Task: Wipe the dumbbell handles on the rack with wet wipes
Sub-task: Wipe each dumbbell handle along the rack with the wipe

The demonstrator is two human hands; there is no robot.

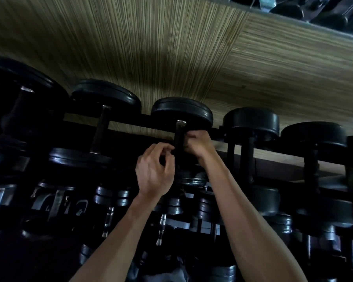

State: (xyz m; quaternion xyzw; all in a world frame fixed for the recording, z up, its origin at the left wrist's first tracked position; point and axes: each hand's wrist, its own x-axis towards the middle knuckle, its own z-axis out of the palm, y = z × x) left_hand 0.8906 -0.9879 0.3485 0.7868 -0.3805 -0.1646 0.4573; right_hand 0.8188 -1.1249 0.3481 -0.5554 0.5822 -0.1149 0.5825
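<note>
The person works at the top tier of a dark dumbbell rack (130, 130), both bare forearms reaching up into the middle of the view. The dumbbell (181, 112) being handled sits third from the left on that tier, its far black head against the striped wood-grain wall (151, 47) and its dark handle (179, 137) running toward the camera. The right hand (196, 144) is curled round the right side of the handle. The left hand (154, 169) sits just left of it, fingers bent and fingertips at the handle's edge; whether it pinches a wipe is too dark to tell, and no wipe can be made out.

Neighbouring dumbbells crowd both sides: a larger one (106, 94) just to the left, another round-headed one (251, 121) just to the right, and more further out. Below the hands, a lower tier holds smaller dumbbells (110, 196) with shiny metal handles, partly hidden by the forearms. A mirror edge (314, 15) shows at the top right.
</note>
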